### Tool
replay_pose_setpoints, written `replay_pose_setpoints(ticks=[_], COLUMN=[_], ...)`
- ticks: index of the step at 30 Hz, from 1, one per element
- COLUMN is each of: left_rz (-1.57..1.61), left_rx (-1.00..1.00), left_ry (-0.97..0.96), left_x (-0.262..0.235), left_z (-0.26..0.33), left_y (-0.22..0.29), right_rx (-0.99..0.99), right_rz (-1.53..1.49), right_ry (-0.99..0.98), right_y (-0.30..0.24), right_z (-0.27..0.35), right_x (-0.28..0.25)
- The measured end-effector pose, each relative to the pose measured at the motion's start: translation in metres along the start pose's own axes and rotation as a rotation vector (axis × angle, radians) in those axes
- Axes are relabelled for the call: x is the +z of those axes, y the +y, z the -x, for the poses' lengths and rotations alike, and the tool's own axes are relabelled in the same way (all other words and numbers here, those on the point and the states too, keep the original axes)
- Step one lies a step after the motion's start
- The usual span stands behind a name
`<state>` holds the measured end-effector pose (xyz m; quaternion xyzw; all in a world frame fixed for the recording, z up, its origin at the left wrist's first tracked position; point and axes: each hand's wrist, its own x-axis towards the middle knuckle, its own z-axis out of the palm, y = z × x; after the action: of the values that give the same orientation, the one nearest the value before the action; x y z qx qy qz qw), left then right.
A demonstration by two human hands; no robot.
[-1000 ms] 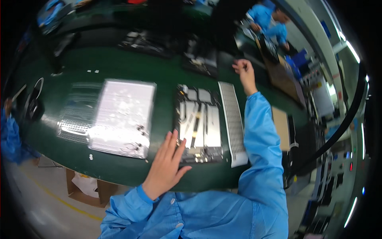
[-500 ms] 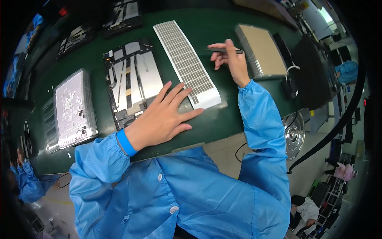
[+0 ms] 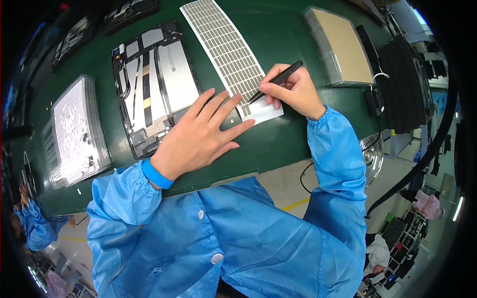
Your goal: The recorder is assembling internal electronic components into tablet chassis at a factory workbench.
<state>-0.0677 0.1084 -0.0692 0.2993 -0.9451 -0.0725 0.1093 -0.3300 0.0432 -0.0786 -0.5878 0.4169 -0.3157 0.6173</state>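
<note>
My right hand (image 3: 293, 91) pinches a pair of black tweezers (image 3: 280, 77), with their pointed tips at the near end of a white sticker sheet (image 3: 266, 111). Rows of small grey rectangular labels cover most of that sheet; its near end is bare white. My left hand (image 3: 198, 131), a blue band at its wrist, lies spread with its fingers apart. Its fingertips reach the sheet's near left edge, and the hand partly covers the near right corner of an opened tablet-like device (image 3: 176, 69), which shows silver battery panels and black cables.
At left stands a stack of clear plastic trays (image 3: 79, 131) with small white pieces on top. A tan-topped stack of clear trays (image 3: 343, 47) is at the right, beside a black box with a white cable. More opened devices (image 3: 131, 12) lie at the far left. The green table (image 3: 223, 176) ends close to my body.
My right hand has come down and leftward, bringing the tweezers from the air onto the sheet's near end. My left hand has stayed spread near the sheet's edge. The view has shifted slightly.
</note>
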Motion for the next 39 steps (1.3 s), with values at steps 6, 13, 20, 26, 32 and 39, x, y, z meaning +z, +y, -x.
replay_pose_setpoints(ticks=[6,13,20,26,32,39], left_rz=[-0.012,-0.03,0.001,0.151,0.045,0.132], left_rx=[0.003,0.018,0.018,-0.13,-0.261,-0.244], left_ry=[0.028,0.041,0.027,0.084,0.066,0.287], left_x=[0.003,0.006,0.0,-0.128,-0.136,-0.065], left_z=[0.004,0.005,0.006,0.047,0.098,0.073], left_y=[0.0,-0.002,-0.002,-0.008,-0.126,-0.197], right_rx=[0.028,0.1,0.004,-0.021,-0.152,-0.27], right_rz=[0.03,0.07,-0.157,-0.221,-0.002,0.1], right_ry=[0.014,-0.029,-0.02,0.175,0.055,0.009], right_y=[-0.001,-0.004,-0.007,0.002,-0.053,-0.057], right_z=[0.001,-0.002,-0.008,-0.014,-0.101,-0.174], right_x=[0.002,0.003,-0.006,-0.02,0.033,0.086])
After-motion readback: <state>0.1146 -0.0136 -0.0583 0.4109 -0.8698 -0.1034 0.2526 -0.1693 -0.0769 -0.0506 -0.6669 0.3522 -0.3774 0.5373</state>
